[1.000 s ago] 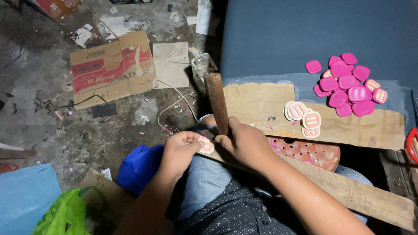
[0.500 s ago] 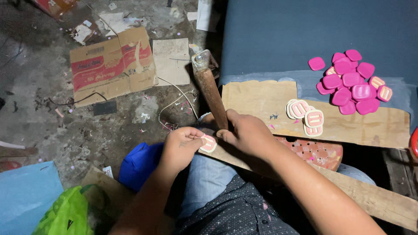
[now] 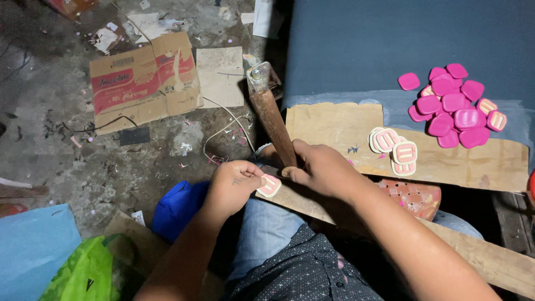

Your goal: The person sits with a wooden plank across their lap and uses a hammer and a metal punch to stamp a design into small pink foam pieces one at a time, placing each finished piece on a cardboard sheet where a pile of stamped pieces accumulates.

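Observation:
My left hand [image 3: 234,184] pinches a small pink and cream rounded-square piece [image 3: 271,185] against the wooden plank [image 3: 490,262] lying across my lap. My right hand [image 3: 320,170] grips the lower end of a rusty brown lever handle [image 3: 273,120], which rises away from me to a metal head [image 3: 258,75]. A small stack of matching pink and cream pieces [image 3: 393,146] lies on a brown cardboard sheet [image 3: 334,125] just right of my right hand. A heap of several magenta pieces [image 3: 454,108] sits further right on a dark blue surface [image 3: 390,39].
A flattened cardboard box [image 3: 142,83] and scraps lie on the dirty concrete floor [image 3: 56,156] to the left. A blue bundle [image 3: 178,206], a green bag [image 3: 83,273] and a light blue sheet [image 3: 30,251] sit by my left leg. A perforated reddish block [image 3: 415,195] lies under the plank.
The lever handle has tilted slightly further away to the left, with my right hand still on it. My left hand stays holding the piece at the same spot.

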